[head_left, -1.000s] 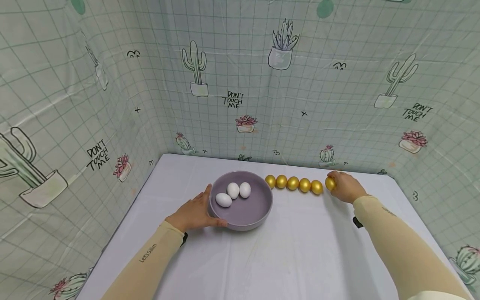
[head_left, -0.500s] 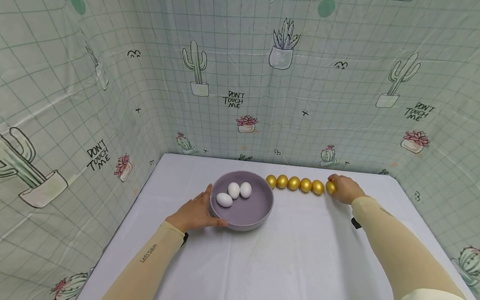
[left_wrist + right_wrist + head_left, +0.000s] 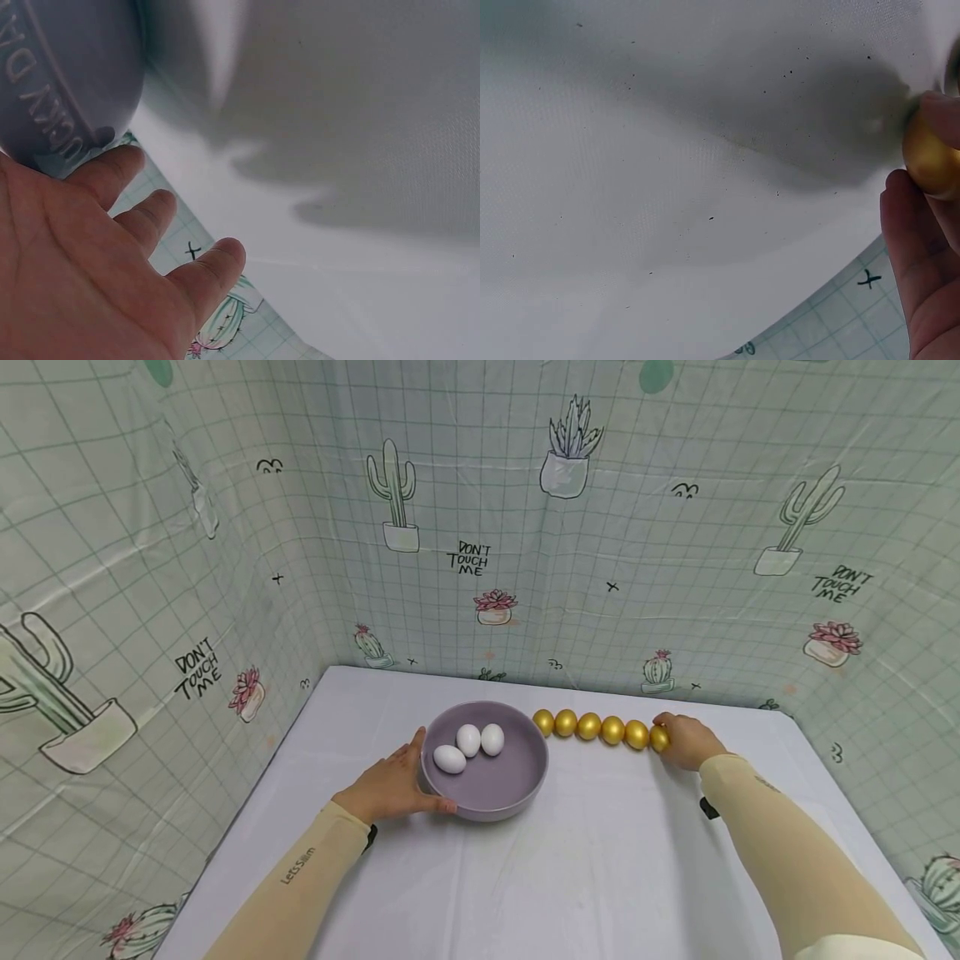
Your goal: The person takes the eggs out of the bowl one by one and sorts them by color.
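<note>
On the white table (image 3: 585, 868) stands a mauve bowl (image 3: 498, 787), the left hand (image 3: 392, 787) resting spread, extended fingers against its side, while the right hand (image 3: 692, 743) pinches one golden egg (image 3: 659, 739) beside five more golden eggs (image 3: 588, 726) in line, three white eggs (image 3: 468, 741) lying inside the bowl.

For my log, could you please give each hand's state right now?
Left hand: open, touching the purple bowl.
Right hand: holding the rightmost golden egg.
</note>
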`<state>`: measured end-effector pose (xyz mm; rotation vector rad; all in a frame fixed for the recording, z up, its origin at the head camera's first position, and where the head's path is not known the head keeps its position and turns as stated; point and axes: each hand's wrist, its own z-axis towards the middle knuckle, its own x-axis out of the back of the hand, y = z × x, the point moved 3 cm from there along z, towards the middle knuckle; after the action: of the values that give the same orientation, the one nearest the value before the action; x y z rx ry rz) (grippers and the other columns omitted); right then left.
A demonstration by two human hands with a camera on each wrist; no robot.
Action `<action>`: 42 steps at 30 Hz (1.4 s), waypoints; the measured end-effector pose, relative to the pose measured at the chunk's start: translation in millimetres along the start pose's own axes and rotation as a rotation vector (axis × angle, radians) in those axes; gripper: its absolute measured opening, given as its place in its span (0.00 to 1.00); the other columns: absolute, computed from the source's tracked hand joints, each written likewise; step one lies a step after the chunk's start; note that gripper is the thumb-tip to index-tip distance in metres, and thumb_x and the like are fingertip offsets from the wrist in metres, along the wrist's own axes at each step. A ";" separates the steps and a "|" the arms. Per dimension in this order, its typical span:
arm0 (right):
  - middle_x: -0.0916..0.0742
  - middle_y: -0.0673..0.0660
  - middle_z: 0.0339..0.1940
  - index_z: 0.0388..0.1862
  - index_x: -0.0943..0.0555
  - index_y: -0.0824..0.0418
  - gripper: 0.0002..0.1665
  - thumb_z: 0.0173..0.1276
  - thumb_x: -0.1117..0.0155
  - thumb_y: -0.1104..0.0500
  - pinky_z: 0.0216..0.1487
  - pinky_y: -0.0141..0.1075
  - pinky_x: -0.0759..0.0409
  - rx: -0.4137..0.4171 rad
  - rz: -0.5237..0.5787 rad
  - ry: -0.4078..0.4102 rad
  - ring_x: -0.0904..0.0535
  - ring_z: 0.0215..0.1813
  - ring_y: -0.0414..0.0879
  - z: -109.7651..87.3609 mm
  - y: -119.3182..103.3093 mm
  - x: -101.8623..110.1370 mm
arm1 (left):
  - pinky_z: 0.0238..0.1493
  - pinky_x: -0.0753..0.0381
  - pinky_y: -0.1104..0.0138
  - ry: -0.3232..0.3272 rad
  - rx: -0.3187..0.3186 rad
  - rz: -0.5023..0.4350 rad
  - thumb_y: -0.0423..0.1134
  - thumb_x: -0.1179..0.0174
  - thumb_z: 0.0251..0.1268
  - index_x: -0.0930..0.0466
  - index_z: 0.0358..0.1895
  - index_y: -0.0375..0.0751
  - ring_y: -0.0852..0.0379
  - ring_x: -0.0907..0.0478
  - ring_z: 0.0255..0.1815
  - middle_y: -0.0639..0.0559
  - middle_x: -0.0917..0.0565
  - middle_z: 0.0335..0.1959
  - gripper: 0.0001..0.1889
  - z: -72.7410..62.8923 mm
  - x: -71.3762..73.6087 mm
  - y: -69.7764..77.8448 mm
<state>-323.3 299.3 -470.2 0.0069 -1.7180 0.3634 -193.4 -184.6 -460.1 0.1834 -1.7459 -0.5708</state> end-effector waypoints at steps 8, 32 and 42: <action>0.20 0.75 0.55 0.64 0.29 0.75 0.33 0.61 0.32 0.64 0.60 0.65 0.32 0.012 0.000 0.003 0.26 0.58 0.72 -1.5 -2.8 0.6 | 0.71 0.42 0.44 -0.008 0.005 0.004 0.80 0.35 0.40 0.66 0.80 0.36 0.42 0.46 0.77 0.36 0.45 0.78 0.75 -0.5 0.6 0.7; 0.26 0.81 0.61 0.72 0.38 0.75 0.47 0.59 0.26 0.60 0.58 0.64 0.29 -0.006 0.028 -0.052 0.27 0.59 0.73 -12.3 -5.2 19.8 | 0.71 0.43 0.44 -0.011 0.008 -0.009 0.80 0.35 0.40 0.66 0.80 0.35 0.41 0.45 0.77 0.36 0.43 0.77 0.75 -1.0 0.6 1.2; 0.31 0.77 0.69 0.76 0.40 0.68 0.45 0.60 0.35 0.66 0.58 0.66 0.30 0.016 0.038 -0.005 0.31 0.64 0.72 -3.5 -26.5 33.2 | 0.70 0.40 0.44 -0.002 0.005 -0.004 0.80 0.35 0.40 0.65 0.80 0.35 0.40 0.44 0.76 0.35 0.42 0.77 0.75 -1.0 0.9 1.7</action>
<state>-320.5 281.5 -431.5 -0.0137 -1.7216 0.4052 -192.4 -183.8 -458.4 0.1901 -1.7491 -0.5693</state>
